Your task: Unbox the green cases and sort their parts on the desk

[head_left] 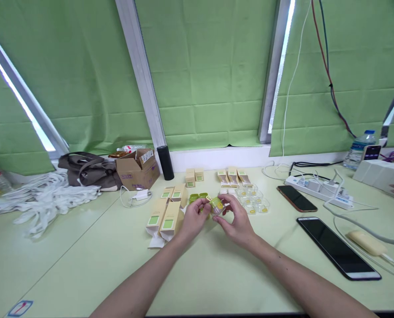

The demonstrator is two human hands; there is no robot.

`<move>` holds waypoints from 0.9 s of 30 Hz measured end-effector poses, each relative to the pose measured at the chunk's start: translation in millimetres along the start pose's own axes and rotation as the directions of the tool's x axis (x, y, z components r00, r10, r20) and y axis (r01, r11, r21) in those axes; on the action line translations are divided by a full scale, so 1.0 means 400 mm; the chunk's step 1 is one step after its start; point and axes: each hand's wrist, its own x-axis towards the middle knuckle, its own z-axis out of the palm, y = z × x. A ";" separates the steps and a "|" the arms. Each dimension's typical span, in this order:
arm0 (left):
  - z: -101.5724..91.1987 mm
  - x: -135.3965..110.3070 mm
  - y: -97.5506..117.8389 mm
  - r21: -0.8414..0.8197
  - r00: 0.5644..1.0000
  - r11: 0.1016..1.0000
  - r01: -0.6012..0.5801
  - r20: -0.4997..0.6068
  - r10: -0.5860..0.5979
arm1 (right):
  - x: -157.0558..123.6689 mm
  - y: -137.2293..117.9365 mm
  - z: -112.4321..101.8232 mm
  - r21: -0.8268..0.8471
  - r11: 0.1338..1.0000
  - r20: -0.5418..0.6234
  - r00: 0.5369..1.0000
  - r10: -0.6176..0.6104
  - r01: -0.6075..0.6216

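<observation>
My left hand (pixel 197 216) and my right hand (pixel 235 221) are raised over the middle of the table, both closed on one small clear container (pixel 217 206). Something green shows in it, and a round yellow mark is on its side. The left fingers pinch near a pale yellow piece at its upper left; the right thumb and fingers grip its other side. Just behind the left hand are small green containers (pixel 194 197), partly hidden. Several clear cups (pixel 254 199) with yellow marks stand right of my right hand. Tan cartons with green panels (pixel 170 221) lie left of my left hand.
More small tan cartons (pixel 232 176) stand at the back. Phones (pixel 338 247) and a power strip (pixel 319 191) with cables lie on the right. An open cardboard box (pixel 137 173), a black cylinder (pixel 165 162), a grey bag (pixel 90 172) and white straps (pixel 47 198) are at left.
</observation>
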 end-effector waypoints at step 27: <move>0.008 -0.041 0.012 0.193 0.973 0.961 -0.196 -0.081 0.215 | 0.034 -0.001 -0.018 0.670 0.658 0.008 0.891 0.454 -0.342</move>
